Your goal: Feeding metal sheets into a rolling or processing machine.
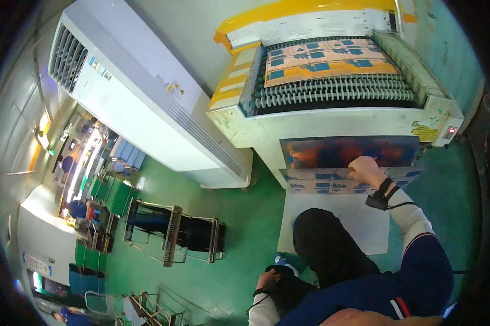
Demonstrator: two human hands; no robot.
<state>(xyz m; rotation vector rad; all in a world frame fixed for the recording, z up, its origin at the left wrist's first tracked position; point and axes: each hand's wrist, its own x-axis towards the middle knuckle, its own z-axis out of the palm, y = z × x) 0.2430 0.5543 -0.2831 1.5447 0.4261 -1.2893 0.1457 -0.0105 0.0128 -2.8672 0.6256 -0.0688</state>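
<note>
My right hand [366, 169] is closed on the upper edge of a thin circuit board panel [325, 183] with blue and copper-coloured blocks. Behind that edge stands a dark, shiny panel [349, 149], propped upright against the front of the conveyor machine [332, 120]. My left hand [267, 279] rests low on my dark-trousered leg and holds nothing that I can see; its fingers show only in part. On the machine's rollers lies another copper-coloured panel [359, 69] with blue rectangles.
A pale sheet [332, 220] covers the floor below the panels. Left of the machine stands a tall white air conditioner [147, 92]. Metal rack carts [174, 233] stand on the green floor [201, 282]. A person in blue [74, 317] is at the far lower left.
</note>
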